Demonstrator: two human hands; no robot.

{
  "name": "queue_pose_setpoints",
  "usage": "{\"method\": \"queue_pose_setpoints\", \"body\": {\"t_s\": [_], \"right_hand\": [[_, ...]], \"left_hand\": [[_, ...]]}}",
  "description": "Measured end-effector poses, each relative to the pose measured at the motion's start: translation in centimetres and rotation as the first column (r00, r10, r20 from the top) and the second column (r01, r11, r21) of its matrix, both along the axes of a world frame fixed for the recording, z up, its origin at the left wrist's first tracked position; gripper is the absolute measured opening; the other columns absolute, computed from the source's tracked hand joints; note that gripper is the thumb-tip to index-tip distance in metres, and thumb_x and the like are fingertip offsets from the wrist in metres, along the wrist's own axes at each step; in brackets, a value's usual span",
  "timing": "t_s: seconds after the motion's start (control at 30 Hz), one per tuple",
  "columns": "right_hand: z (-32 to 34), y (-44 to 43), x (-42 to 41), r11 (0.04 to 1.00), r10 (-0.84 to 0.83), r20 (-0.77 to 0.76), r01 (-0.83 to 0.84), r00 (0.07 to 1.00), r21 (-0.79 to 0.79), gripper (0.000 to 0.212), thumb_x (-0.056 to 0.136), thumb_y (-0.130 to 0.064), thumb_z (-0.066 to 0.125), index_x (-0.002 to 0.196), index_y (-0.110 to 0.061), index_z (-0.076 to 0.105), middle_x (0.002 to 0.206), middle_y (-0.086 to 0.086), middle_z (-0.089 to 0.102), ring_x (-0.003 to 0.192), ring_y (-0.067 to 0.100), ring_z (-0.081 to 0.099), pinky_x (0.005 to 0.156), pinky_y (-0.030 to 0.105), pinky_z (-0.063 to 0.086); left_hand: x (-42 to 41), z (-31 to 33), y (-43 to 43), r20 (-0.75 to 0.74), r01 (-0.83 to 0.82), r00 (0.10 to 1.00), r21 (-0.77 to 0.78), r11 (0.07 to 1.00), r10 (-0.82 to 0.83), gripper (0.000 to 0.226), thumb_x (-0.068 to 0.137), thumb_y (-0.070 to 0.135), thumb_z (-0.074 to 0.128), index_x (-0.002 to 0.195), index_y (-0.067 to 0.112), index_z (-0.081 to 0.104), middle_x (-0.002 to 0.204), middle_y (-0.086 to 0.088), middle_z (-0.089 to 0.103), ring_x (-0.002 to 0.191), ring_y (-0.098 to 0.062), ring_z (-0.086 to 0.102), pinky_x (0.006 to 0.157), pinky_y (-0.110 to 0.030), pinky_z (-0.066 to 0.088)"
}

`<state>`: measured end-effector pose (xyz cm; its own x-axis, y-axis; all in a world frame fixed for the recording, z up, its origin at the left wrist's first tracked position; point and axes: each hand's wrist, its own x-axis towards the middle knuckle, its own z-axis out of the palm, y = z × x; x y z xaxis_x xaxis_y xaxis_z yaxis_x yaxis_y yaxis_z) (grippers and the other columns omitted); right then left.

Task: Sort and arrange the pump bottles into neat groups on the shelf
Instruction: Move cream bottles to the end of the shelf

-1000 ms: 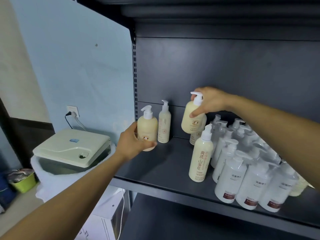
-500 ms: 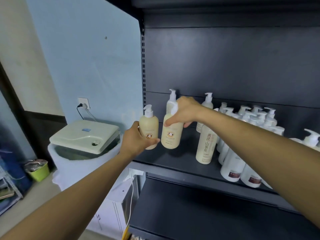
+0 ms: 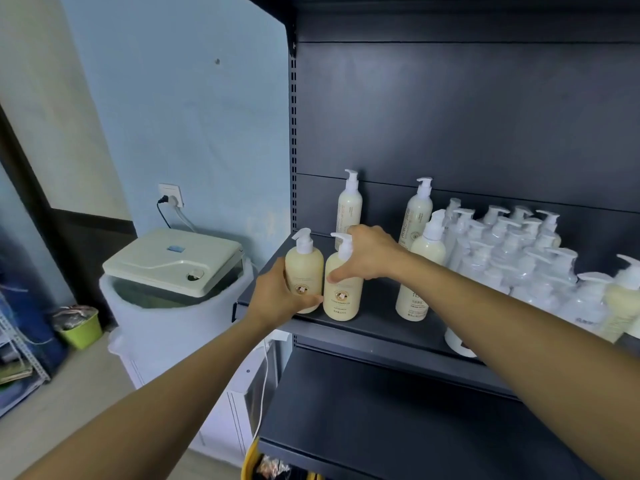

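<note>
At the left front corner of the shelf two matching round cream bottles stand side by side, just short of touching. The left hand wraps the lower body of the left cream bottle, thumb across its front near the label. The right hand grasps the right cream bottle at the neck, fingers around the pump collar and thumb pressing the shoulder. Its base appears to sit on the shelf, though I cannot confirm full contact.

Judgement: the step in hand is seating the second bottle beside its twin. To do it well, the base should be flat before release, labels turned to the front edge, both pump spouts facing alike, and the pair squared to the left edge.

Both forearms are extended forward and nearly straight; the right reaches across from the right side, wrist bent down over the pump.

Behind, two tall slim bottles stand apart along the rear edge. The white bottle cluster crowds the right portion.
</note>
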<state>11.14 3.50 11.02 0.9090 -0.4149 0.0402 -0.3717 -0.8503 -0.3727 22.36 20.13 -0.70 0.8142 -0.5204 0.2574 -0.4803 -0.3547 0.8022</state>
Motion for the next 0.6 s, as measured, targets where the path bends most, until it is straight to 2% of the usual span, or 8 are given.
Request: {"method": "queue_pose_setpoints", "body": {"t_s": [0.1,0.2,0.27,0.33,0.43,0.53,0.6], "right_hand": [[-0.7,-0.2,-0.2,1.0,-0.011,0.063,0.01,0.998,0.021,0.071,0.06,-0.055,0.095,0.115,-0.025,0.06,0.107,-0.002,0.065,0.09,0.019,0.067,0.062,0.03,0.053],[-2.0,-0.3,-0.6,0.998,-0.026,0.117,0.02,0.993,0.053,0.086,0.056,-0.061,0.092,0.126,-0.025,0.06,0.116,-0.004,0.067,0.098,0.019,0.068,0.076,0.035,0.06],[-2.9,-0.2,-1.0,0.995,-0.037,0.149,0.022,0.988,0.101,0.091,0.056,-0.06,0.093,0.132,-0.025,0.057,0.122,-0.007,0.067,0.104,0.017,0.065,0.084,0.038,0.06],[-3.6,-0.2,-1.5,0.989,-0.052,0.188,0.024,0.981,0.145,0.093,0.062,-0.056,0.094,0.14,-0.026,0.054,0.125,-0.012,0.061,0.11,0.014,0.056,0.088,0.034,0.053],[-4.1,-0.3,-1.8,0.989,-0.059,0.217,0.027,0.974,0.148,0.092,0.066,-0.054,0.093,0.143,-0.026,0.052,0.121,-0.014,0.055,0.11,0.012,0.045,0.086,0.031,0.042],[-3.7,-0.3,-1.9,0.987,-0.051,0.223,0.015,0.973,0.157,0.094,0.063,-0.059,0.093,0.14,-0.026,0.052,0.125,-0.014,0.059,0.112,0.011,0.053,0.091,0.033,0.05],[-2.8,-0.5,-1.9,0.991,-0.038,0.266,0.001,0.963,0.135,0.094,0.06,-0.064,0.092,0.136,-0.026,0.053,0.129,-0.011,0.063,0.112,0.013,0.062,0.094,0.037,0.057]], "left_hand": [[0.0,-0.1,0.2,-0.002,0.04,0.999,0.019,0.999,-0.04,0.099,0.055,0.044,0.099,0.139,0.028,0.049,0.116,0.011,0.071,0.104,-0.011,0.07,0.09,-0.036,0.061],[-0.1,-0.4,0.5,-0.014,0.082,0.997,0.036,0.996,-0.082,0.097,0.055,0.042,0.095,0.139,0.03,0.048,0.117,0.012,0.07,0.106,-0.01,0.069,0.092,-0.039,0.061],[-0.1,-0.6,0.6,-0.023,0.088,0.996,0.04,0.995,-0.087,0.09,0.057,0.041,0.093,0.136,0.03,0.05,0.116,0.01,0.071,0.104,-0.01,0.069,0.091,-0.041,0.062],[-0.1,-0.6,0.6,-0.035,0.094,0.995,0.037,0.995,-0.093,0.087,0.058,0.041,0.092,0.134,0.03,0.052,0.114,0.011,0.071,0.102,-0.009,0.069,0.091,-0.042,0.062],[0.1,-0.3,0.7,-0.035,0.124,0.992,0.052,0.991,-0.123,0.088,0.056,0.043,0.092,0.133,0.031,0.052,0.115,0.011,0.072,0.104,-0.01,0.07,0.092,-0.043,0.061],[0.2,1.5,1.0,0.01,0.124,0.992,-0.016,0.992,-0.124,0.081,0.067,0.035,0.091,0.136,0.026,0.051,0.127,0.007,0.065,0.113,-0.009,0.064,0.098,-0.035,0.054],[0.1,4.3,1.2,0.122,0.075,0.991,-0.112,0.991,-0.061,0.074,0.078,0.036,0.085,0.141,0.023,0.049,0.135,0.006,0.057,0.121,-0.01,0.056,0.102,-0.028,0.045]]}}
